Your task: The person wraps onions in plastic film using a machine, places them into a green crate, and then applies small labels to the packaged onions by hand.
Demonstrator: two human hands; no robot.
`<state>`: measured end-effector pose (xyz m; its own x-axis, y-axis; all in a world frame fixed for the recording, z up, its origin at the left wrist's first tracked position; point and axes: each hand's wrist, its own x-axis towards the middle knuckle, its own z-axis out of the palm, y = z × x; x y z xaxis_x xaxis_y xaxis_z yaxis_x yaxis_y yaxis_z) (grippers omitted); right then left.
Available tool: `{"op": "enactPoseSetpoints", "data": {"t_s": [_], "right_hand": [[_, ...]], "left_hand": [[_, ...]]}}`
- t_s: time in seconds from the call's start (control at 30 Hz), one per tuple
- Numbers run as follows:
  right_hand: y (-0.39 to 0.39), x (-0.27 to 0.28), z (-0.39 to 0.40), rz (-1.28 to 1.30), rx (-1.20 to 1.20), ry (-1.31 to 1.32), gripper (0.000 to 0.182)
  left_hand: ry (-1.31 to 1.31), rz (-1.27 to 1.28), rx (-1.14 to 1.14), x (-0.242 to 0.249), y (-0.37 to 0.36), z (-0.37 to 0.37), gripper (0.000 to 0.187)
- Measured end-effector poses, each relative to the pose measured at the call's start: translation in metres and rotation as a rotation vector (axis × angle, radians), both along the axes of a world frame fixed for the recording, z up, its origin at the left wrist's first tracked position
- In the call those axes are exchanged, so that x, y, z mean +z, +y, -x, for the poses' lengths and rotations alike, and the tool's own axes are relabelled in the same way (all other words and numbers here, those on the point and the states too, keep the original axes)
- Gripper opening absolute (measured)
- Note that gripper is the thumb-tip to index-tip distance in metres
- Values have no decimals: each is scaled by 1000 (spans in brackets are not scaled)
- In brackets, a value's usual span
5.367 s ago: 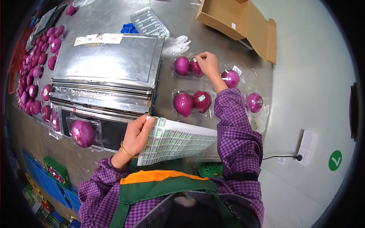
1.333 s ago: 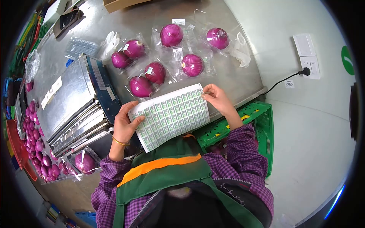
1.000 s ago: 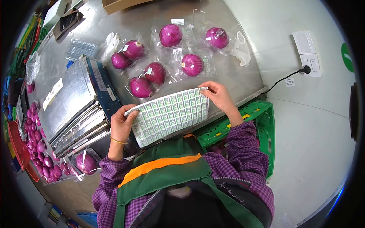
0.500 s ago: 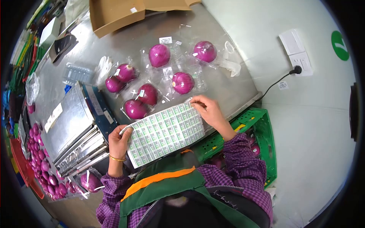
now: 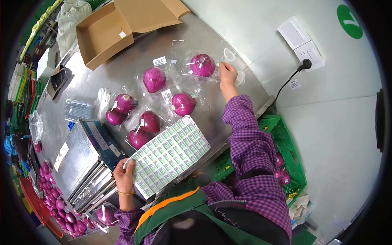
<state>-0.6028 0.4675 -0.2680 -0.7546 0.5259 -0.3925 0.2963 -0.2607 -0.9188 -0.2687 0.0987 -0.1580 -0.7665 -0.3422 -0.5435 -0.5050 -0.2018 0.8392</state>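
Observation:
Pinched at its left corner, a sheet of small green-and-white labels (image 5: 171, 157) is in my left hand (image 5: 124, 179), tilted over the table's near edge. My right hand (image 5: 228, 77) is at the right side of a bagged purple onion (image 5: 202, 65), thumb and finger pressed together by a small label at the bag's edge. Other wrapped onions lie between: one (image 5: 154, 79) near a white label, one (image 5: 183, 103) below it, a pair (image 5: 149, 122) beside the sheet and another pair (image 5: 125, 103) further left.
An open cardboard box (image 5: 104, 36) stands at the back of the metal table (image 5: 196, 32). Stacked metal cases (image 5: 77, 155) are at the left, beyond them many loose onions (image 5: 57, 204). A green crate (image 5: 292, 163) sits low right. A black plug cord (image 5: 286, 83) hangs along the wall.
My right hand has let go of the label sheet and moved up to the far right onion. My left hand still holds the sheet, now tilted more steeply. The view has shifted.

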Motion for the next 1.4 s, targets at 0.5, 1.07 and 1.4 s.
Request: {"op": "enactPoseSetpoints", "data": {"t_s": [0.5,1.07,1.4], "right_hand": [[-11,2,-14,-781,798,228,32],[-136,93,-94,-103,2174,429,27],[-140,64,-113,-371,1655,1035,15]], "left_hand": [[-65,160,46,55,12,-20,13],[52,172,610,40,109,-89,14],[185,138,695,-1,97,-90,15]]}}
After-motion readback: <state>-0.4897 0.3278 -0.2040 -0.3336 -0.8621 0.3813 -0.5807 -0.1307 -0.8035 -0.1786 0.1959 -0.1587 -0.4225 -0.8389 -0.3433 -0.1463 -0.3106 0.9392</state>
